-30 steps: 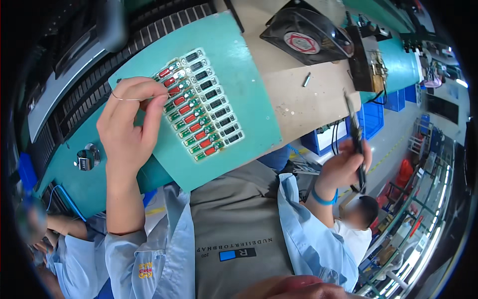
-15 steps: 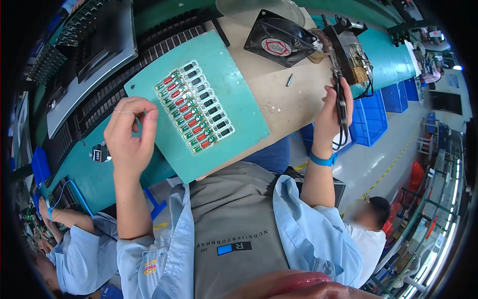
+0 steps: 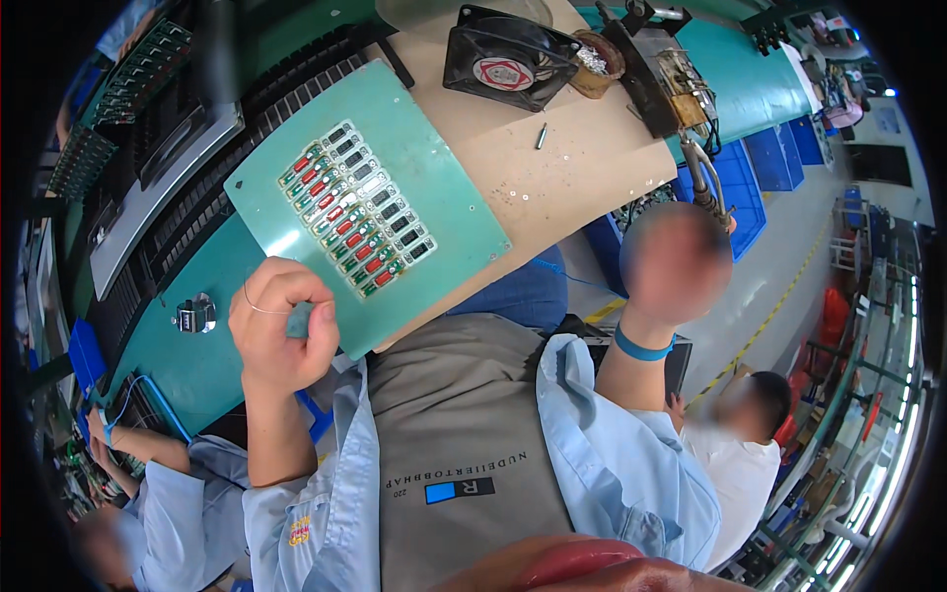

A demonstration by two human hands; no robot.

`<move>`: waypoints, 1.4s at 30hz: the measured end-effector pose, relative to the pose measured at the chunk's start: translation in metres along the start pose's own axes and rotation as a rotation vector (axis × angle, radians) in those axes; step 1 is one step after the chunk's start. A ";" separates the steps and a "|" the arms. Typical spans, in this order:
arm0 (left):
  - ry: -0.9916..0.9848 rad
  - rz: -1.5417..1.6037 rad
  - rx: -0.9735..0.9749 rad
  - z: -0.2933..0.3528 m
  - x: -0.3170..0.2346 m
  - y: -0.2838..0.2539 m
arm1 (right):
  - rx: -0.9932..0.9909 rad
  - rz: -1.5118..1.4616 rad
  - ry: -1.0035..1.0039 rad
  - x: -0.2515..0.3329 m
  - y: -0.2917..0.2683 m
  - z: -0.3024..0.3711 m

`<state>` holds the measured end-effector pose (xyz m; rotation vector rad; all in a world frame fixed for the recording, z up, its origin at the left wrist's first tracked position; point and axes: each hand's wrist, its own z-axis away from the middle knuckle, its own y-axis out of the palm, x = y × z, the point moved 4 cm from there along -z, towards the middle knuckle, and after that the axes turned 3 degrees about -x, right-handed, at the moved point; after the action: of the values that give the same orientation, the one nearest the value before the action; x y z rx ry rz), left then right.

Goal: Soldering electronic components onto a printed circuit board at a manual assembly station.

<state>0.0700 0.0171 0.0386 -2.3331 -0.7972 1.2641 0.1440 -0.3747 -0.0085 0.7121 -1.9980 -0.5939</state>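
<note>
My left hand (image 3: 286,331) is closed in a loose pinch beside the near left edge of a green board (image 3: 449,187). A thin silvery wire (image 3: 261,310) curves across its fingers. On the board lies a block of small circuit boards (image 3: 355,212) in a row, with red and black parts. My right hand (image 3: 676,261), a blue band at its wrist, is raised off the worktop's right edge. A blur covers its fingers. Metal tubes of a tool (image 3: 698,173) reach from the stand to that hand; whether it grips them cannot be told.
A black fan (image 3: 508,61) stands at the far side, with a small round pot (image 3: 597,64) and a metal stand (image 3: 666,84) beside it. A small metal pin (image 3: 542,136) lies on the tan sheet. Blue bins (image 3: 740,197) stand on the right. Other people sit at both sides.
The worktop and its things have shifted left and slightly up in view. My left hand has moved right and down; my right hand has dropped lower. The dark tool in my right hand is no longer clearly visible.
</note>
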 end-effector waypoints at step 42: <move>-0.050 0.164 -0.132 0.015 -0.032 0.018 | 0.257 0.389 0.319 -0.097 0.117 0.052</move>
<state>0.0493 -0.0164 0.0406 -2.5256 -0.7390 1.3802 0.1105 -0.2173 -0.0150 0.5089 -1.8564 0.0085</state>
